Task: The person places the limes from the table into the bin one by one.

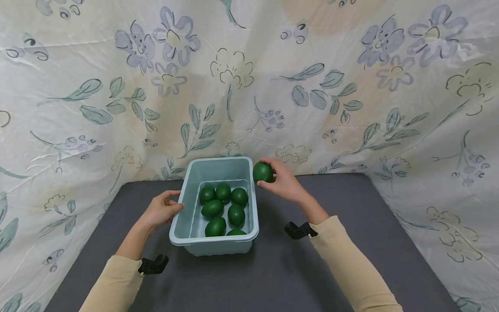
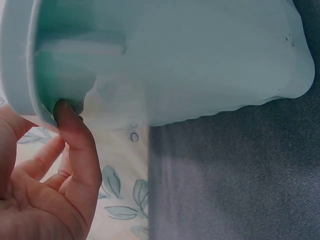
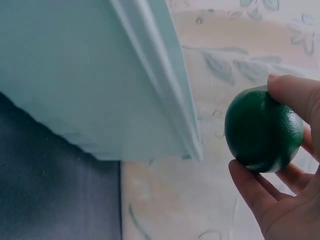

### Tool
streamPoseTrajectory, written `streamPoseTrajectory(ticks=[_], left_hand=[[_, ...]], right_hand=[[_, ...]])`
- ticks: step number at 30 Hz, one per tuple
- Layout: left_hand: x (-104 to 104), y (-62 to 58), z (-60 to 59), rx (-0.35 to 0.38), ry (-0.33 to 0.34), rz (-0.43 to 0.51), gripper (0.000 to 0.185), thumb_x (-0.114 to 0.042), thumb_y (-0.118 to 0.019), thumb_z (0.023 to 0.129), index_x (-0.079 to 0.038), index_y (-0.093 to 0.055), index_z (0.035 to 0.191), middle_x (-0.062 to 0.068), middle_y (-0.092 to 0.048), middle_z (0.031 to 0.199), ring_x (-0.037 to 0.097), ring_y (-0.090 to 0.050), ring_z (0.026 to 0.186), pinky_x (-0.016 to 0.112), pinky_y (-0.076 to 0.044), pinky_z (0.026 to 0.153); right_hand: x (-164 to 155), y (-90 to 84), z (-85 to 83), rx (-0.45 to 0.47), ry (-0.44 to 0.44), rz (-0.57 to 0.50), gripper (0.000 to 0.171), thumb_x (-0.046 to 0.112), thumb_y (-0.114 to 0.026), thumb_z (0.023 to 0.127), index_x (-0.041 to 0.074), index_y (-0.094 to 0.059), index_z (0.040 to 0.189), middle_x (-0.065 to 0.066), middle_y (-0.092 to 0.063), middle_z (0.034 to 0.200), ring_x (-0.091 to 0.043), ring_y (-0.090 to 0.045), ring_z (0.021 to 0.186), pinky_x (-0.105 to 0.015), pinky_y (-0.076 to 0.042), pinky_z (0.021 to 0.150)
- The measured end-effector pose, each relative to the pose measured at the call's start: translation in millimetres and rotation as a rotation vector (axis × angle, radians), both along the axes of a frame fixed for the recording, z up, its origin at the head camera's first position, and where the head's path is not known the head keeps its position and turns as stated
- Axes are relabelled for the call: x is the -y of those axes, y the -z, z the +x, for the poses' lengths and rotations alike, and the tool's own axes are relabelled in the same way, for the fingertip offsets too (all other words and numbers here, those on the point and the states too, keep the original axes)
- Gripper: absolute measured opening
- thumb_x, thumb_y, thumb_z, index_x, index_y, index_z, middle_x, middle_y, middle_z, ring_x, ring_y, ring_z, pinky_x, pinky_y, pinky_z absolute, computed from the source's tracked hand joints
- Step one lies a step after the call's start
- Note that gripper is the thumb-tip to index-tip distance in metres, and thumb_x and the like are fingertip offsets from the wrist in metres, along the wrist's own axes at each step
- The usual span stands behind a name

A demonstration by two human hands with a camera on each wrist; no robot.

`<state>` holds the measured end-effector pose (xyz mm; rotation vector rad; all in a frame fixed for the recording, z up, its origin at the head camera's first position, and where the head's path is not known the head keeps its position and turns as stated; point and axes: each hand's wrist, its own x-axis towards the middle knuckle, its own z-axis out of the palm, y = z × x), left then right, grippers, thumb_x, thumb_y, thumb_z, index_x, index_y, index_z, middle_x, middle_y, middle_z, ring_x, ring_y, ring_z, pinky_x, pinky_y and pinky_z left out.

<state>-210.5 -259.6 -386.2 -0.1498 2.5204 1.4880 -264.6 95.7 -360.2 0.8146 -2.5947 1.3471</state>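
A pale blue-green plastic bin (image 1: pixel 218 247) stands on the dark table, several dark green limes (image 1: pixel 212 208) lying inside it. My left hand (image 1: pixel 163 209) grips the bin's left rim. In the left wrist view, a finger of the left hand (image 2: pixel 55 185) hooks under the bin's rim (image 2: pixel 30 65), and the thumb is mostly out of sight at the frame's edge. Beyond the bin's right rim, my right hand (image 1: pixel 282 180) pinches a single glossy lime (image 1: pixel 263 172) above table height. The right wrist view shows this lime (image 3: pixel 262 131) between thumb and fingers, beside the bin's outer wall (image 3: pixel 90 75).
The dark grey tabletop (image 1: pixel 331 208) extends around the bin on both sides and in front. A flower-printed cloth (image 1: pixel 249 86) hangs right behind the table and along its sides. Each wrist wears a black band (image 1: pixel 153 264).
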Motion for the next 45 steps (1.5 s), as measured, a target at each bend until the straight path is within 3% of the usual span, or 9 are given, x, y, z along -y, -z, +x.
streamPoseTrajectory(ticks=[14, 29, 45], left_hand=[[-1, -2.5, 2.9, 0.004, 0.007, -0.003, 0.058, -0.012, -0.057, 0.088, -0.003, -0.031, 0.139, 0.017, -0.059, 0.099, 0.017, -0.06, 0.074, 0.041, -0.055, 0.065], [0, -0.6, 0.3, 0.007, 0.01, -0.001, 0.058, -0.012, -0.056, 0.088, -0.003, -0.031, 0.139, 0.017, -0.058, 0.099, 0.018, -0.06, 0.074, 0.04, -0.055, 0.065], [-2, -2.9, 0.8, 0.024, -0.005, -0.027, 0.058, -0.014, -0.057, 0.088, -0.004, -0.031, 0.14, 0.015, -0.06, 0.099, 0.016, -0.06, 0.074, 0.04, -0.055, 0.066]], right_hand=[[30, -24.3, 16.3, -0.036, -0.135, 0.07, 0.062, 0.016, -0.069, 0.081, 0.01, -0.04, 0.136, -0.013, -0.041, 0.129, -0.022, -0.05, 0.102, -0.029, -0.05, 0.072], [50, -20.4, 23.0, -0.049, -0.243, 0.171, 0.061, 0.02, -0.069, 0.081, 0.011, -0.041, 0.135, -0.006, -0.042, 0.133, -0.016, -0.049, 0.102, -0.028, -0.049, 0.076], [61, -15.2, 33.0, -0.019, -0.308, 0.174, 0.061, 0.022, -0.068, 0.081, 0.012, -0.042, 0.135, -0.005, -0.043, 0.132, -0.013, -0.047, 0.106, -0.027, -0.047, 0.08]])
